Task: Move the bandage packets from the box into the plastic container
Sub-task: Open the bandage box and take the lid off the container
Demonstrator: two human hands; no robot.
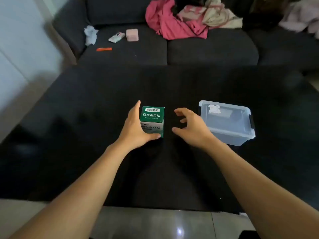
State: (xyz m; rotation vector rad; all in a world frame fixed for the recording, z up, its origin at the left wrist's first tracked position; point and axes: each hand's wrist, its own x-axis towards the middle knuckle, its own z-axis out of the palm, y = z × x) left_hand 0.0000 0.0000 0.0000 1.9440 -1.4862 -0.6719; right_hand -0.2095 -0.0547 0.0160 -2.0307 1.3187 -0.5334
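A small green and white bandage box (152, 120) stands closed on the black table (86, 118), near its middle. My left hand (136, 128) lies against the box's left side, fingers straight along it and the thumb reaching under its front edge. My right hand (189, 126) hovers just right of the box, fingers spread and loosely curled, touching nothing. A clear plastic container (227, 123) with its lid on and a dark side latch sits to the right of my right hand. No bandage packets are visible.
Behind the table is a dark sofa (207, 49) with a pile of pink and beige clothes (181, 19), a pink block (132, 35), a small packet (116, 37), crumpled white plastic (90, 34) and an orange strip (104, 49). Tiled floor lies near me.
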